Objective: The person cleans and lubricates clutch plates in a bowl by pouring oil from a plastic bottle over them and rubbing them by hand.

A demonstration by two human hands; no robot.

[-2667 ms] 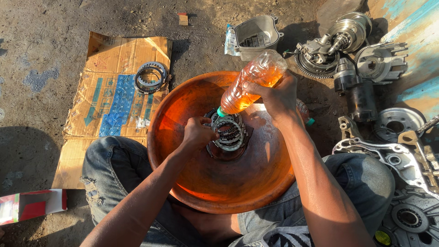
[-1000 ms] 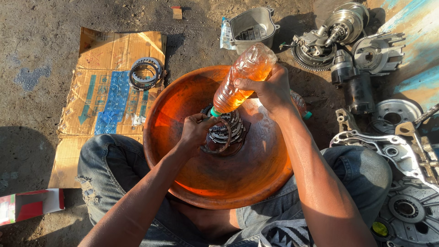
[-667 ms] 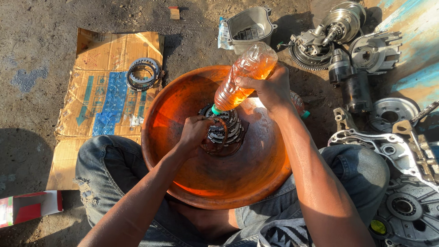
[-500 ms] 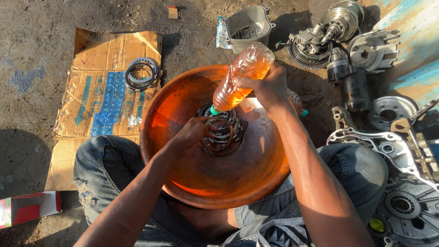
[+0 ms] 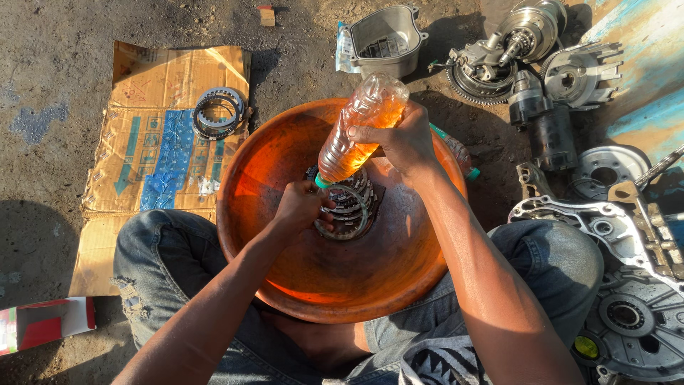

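At the centre of the frame the right hand [image 5: 402, 139] still grips the tilted bottle [image 5: 360, 128] of orange liquid over the ring stack [image 5: 349, 203] in the bowl [image 5: 285, 285], while the left hand [image 5: 303, 207], closed on that stack, has turned it slightly.

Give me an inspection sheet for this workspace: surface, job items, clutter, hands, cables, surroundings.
Surface: bare dirt ground; flattened cardboard sheet at left.
Job's things: orange basin between the knees; stack of metal rings in it; plastic bottle of amber liquid tipped neck-down over the stack.
Clutter: toothed ring on the cardboard; grey metal housing; engine parts at right.
Hands: left hand on the rings; right hand grips the bottle.
Cables: nothing seen.
Surroundings: red-and-white box at lower left.
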